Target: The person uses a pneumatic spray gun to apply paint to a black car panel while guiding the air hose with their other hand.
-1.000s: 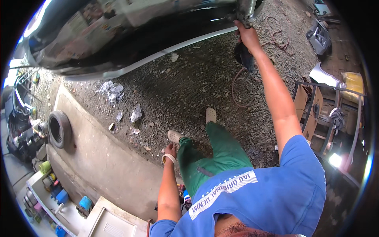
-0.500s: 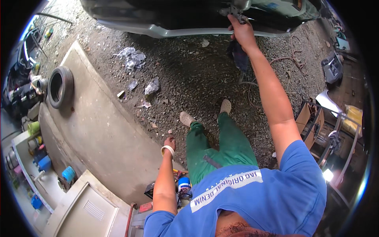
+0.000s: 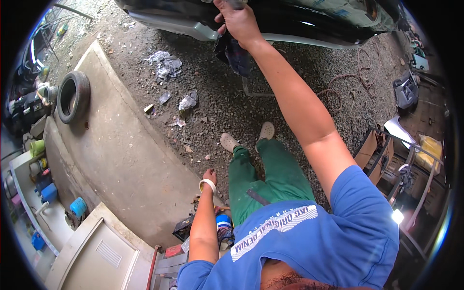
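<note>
My right hand (image 3: 240, 24) is wrapped round a metal spray gun (image 3: 237, 4), cut off by the top edge of the view. The gun is held close to the glossy black car body (image 3: 299, 21), which has a pale strip along its bottom. A dark cloth (image 3: 233, 57) hangs beneath that hand, with a thin hose (image 3: 258, 93) below it. Low at my left side, my left hand (image 3: 210, 176) hangs with fingers loosely apart and nothing seen in it. A white band (image 3: 207, 183) circles that wrist.
Gravel lies underfoot, with crumpled paper (image 3: 166, 65) on it. To the left, a tire (image 3: 73, 97) rests on a concrete slab (image 3: 125, 140). A reddish hose (image 3: 360, 77) coils at right, near a metal frame (image 3: 411, 150). A blue can (image 3: 224, 222) stands beside my left arm.
My right hand has swept left along the car with the spray gun and the dark cloth, rising toward the top edge. My left hand stays at my side.
</note>
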The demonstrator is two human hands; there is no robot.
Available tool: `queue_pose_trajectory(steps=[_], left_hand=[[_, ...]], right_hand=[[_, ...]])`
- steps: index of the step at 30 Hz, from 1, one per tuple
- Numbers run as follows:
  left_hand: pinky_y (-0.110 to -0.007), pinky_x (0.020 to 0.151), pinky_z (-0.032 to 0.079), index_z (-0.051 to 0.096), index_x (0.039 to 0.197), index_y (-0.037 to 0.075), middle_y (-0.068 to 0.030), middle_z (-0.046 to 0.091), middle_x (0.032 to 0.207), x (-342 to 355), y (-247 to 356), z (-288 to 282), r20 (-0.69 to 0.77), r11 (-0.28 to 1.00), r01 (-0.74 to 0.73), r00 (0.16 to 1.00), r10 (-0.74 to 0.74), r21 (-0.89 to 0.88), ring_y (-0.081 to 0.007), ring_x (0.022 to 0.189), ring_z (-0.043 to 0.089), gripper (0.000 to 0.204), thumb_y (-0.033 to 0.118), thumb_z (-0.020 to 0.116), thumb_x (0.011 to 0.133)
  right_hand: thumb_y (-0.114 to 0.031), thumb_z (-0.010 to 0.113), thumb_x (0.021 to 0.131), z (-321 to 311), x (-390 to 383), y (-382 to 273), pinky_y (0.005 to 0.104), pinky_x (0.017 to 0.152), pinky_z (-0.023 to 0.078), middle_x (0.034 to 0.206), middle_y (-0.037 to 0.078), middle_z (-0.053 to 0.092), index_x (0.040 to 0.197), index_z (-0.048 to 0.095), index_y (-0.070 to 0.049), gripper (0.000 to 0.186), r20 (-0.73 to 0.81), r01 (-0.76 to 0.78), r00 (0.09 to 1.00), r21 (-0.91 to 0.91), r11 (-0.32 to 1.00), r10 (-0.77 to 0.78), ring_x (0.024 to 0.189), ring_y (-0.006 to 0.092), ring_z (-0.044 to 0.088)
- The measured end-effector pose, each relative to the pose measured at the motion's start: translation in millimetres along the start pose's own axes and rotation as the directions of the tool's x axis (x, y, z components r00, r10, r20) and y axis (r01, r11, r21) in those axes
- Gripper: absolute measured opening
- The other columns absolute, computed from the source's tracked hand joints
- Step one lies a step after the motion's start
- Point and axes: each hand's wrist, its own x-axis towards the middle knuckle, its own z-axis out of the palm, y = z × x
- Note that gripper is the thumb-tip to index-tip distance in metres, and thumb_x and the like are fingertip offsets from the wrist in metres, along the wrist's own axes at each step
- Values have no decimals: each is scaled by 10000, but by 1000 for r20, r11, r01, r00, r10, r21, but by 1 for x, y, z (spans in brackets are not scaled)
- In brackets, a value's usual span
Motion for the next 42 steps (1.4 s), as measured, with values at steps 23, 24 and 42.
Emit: queue_pose_trajectory(steps=[23, 24, 42], left_hand=[[-382, 983, 517, 586, 1330, -34, -252, 674, 1262, -39, 119, 6, 36, 986, -61, 998, 56, 156, -331, 1135, 667, 376, 108, 584, 981], [-383, 989, 514, 586, 1328, -37, -254, 669, 1273, -40, 120, 3, 35, 989, -64, 998, 60, 130, -333, 1144, 665, 375, 107, 582, 982], [-475, 1003, 506, 657, 1285, 23, -275, 664, 1229, -43, 19, -112, -109, 990, -41, 992, 56, 137, -421, 1143, 634, 379, 185, 650, 941]], right_hand=[[-482, 665, 970, -462, 0, 50, 348, 519, 477, 686, 45, 634, 957, 702, -39, 445, -502, -277, 865, -489, 827, -7, 507, 164, 601], [-486, 664, 969, -481, 4, 50, 349, 525, 477, 680, 52, 629, 956, 697, -35, 453, -542, -336, 840, -515, 789, 4, 500, 169, 593], [-352, 635, 1019, -311, -118, 103, 315, 474, 500, 962, 122, 733, 1248, 644, 4, 423, -678, -293, 734, -287, 912, 23, 517, 169, 636]])
